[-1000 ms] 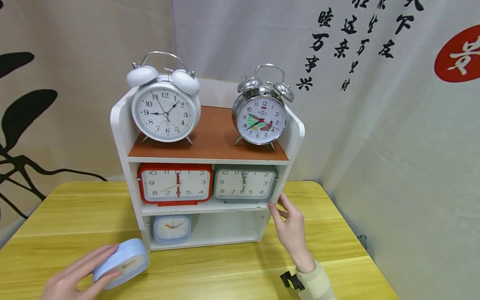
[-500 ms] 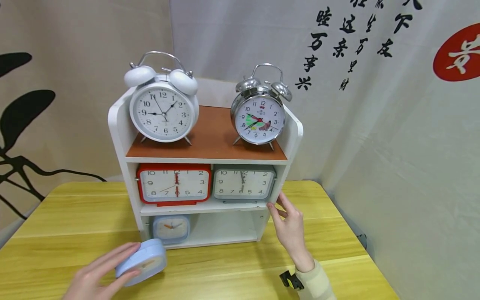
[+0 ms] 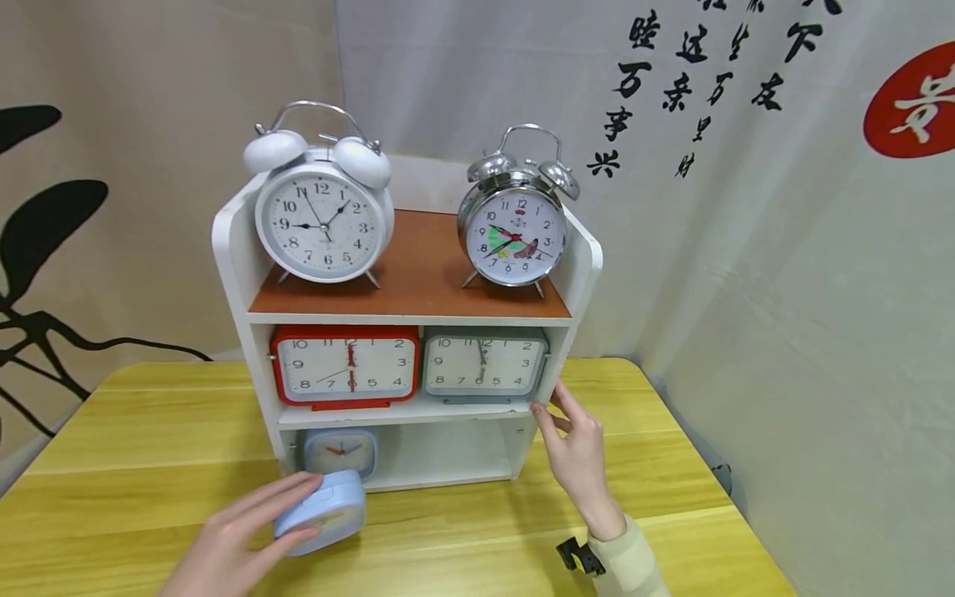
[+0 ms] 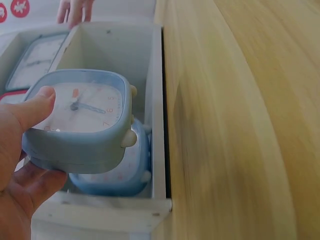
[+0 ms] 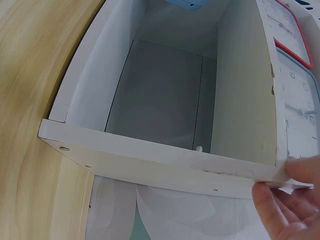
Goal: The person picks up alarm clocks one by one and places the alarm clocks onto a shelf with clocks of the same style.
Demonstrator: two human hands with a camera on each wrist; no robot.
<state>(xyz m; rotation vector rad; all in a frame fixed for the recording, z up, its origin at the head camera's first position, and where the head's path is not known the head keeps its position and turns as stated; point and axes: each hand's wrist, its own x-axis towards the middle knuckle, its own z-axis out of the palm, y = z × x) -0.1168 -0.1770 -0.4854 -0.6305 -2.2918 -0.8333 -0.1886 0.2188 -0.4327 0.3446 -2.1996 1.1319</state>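
Note:
My left hand (image 3: pixel 246 531) holds a small light-blue alarm clock (image 3: pixel 332 512) between thumb and fingers, in front of the shelf's lower left. In the left wrist view, its thumb lies on the face of the held clock (image 4: pixel 82 112) and the fingers go underneath. A matching blue clock (image 3: pixel 346 450) sits in the bottom compartment at the left, partly covered by the held one. My right hand (image 3: pixel 582 456) grips the right side panel of the white shelf (image 3: pixel 440 419). Seen from the right wrist, the thumb (image 5: pixel 302 169) is on the front edge with fingers at the outer side.
On the brown top board stand a white twin-bell alarm clock (image 3: pixel 326 224) and a silver one (image 3: pixel 516 236). A red clock (image 3: pixel 348 365) and a grey-green clock (image 3: pixel 487 363) fill the middle level. The shelf rests on a wooden table (image 3: pixel 656 497), before a curtain with lettering.
My left hand has carried the blue clock rightward, from left of the shelf to in front of its bottom compartment. The right hand has stayed on the side panel.

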